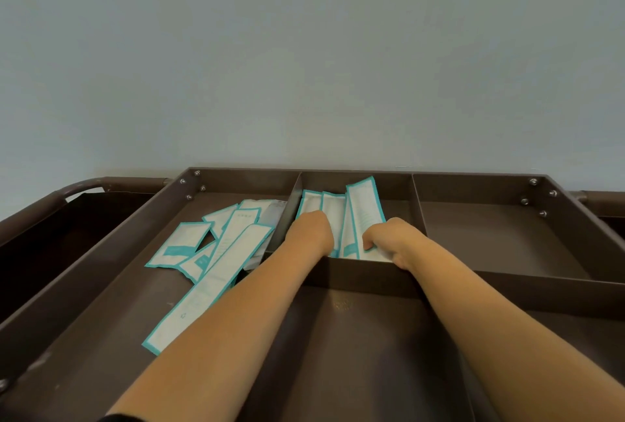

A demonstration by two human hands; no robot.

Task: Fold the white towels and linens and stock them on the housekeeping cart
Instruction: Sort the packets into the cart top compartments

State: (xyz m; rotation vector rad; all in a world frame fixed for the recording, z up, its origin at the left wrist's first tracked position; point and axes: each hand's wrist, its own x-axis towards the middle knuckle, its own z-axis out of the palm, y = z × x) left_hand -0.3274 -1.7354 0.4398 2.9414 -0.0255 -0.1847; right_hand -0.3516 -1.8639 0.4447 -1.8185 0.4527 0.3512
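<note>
The brown housekeeping cart (372,278) fills the lower half of the view, its top tray split into compartments. Several long white packets with teal borders (364,205) stand leaning in the middle back compartment. My left hand (313,232) reaches into that compartment and rests on the packets, fingers hidden below. My right hand (389,240) pinches the lower end of the rightmost packets there. More teal-bordered packets (216,266) lie scattered flat in the left compartment. No towels or linens are in view.
The right back compartment (500,239) holds nothing. A dark bag opening (50,235) hangs off the cart's left end under a curved handle. A pale wall stands right behind the cart.
</note>
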